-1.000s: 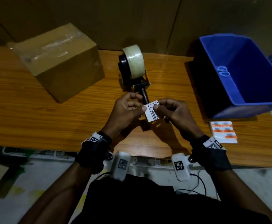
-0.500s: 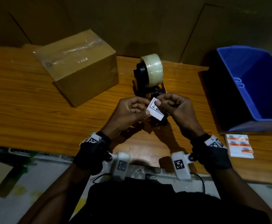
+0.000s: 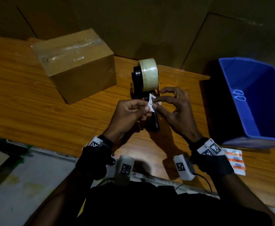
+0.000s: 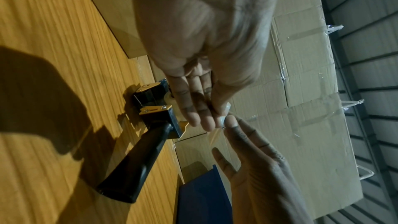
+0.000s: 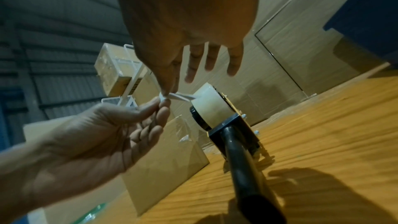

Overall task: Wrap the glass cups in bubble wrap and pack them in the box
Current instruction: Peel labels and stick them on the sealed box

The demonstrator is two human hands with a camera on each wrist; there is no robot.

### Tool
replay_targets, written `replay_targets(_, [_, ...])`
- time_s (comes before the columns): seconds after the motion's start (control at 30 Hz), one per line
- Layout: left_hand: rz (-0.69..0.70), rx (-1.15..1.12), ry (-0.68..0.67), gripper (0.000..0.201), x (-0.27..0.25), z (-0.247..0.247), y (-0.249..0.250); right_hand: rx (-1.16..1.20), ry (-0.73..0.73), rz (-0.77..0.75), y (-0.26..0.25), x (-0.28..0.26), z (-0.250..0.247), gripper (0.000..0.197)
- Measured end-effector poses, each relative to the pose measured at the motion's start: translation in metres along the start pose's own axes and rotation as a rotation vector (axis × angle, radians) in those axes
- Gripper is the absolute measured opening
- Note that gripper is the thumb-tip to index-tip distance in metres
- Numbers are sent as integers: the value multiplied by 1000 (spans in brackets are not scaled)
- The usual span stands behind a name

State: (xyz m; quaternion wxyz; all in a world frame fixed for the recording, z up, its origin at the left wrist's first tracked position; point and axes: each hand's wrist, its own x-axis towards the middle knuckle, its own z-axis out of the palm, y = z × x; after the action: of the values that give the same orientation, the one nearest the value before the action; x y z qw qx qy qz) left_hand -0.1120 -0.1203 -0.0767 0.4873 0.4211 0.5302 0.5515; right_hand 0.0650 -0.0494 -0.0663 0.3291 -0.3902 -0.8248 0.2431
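A small white sticker (image 3: 152, 102) with black print is held over the table. My left hand (image 3: 147, 106) pinches its lower left corner. My right hand (image 3: 154, 104) pinches it with thumb and forefinger, the other fingers fanned out. The right wrist view shows the sticker (image 5: 181, 97) bent between both hands, just in front of the tape roll (image 5: 210, 103). The cardboard box (image 3: 78, 62) sits at the back left with clear tape across its closed top. In the left wrist view the sticker (image 4: 223, 118) peeks out between the fingertips.
A tape dispenser (image 3: 148, 77) with a black handle lies right behind my hands. A blue bin (image 3: 255, 98) holding scissors (image 3: 239, 95) stands at the right, with a sheet of orange stickers (image 3: 234, 162) near the table's front edge. Stacked cartons (image 4: 312, 91) line the wall.
Both hands have kept hold of the sticker and lifted it slightly toward the tape roll. The right hand's free fingers have spread out. The head view has shifted.
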Motion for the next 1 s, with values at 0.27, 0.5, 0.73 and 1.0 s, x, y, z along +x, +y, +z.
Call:
replay_targets(0.27, [63,45,10,19,-3,8,4,116,-34,-28,2,-5,-3,26])
replay_targets(0.5, [107,65,-21,17,-3,14,2,160,-19,18,9,-15,-2,21])
replay_targets(0.73, [125,57,0,11,-4,14,-4,429,21,290,8,-15,-10,32])
replay_targets(1.0, [67,35,-40,18,-6,12,3,677,64,351,-3,-16,-17,9])
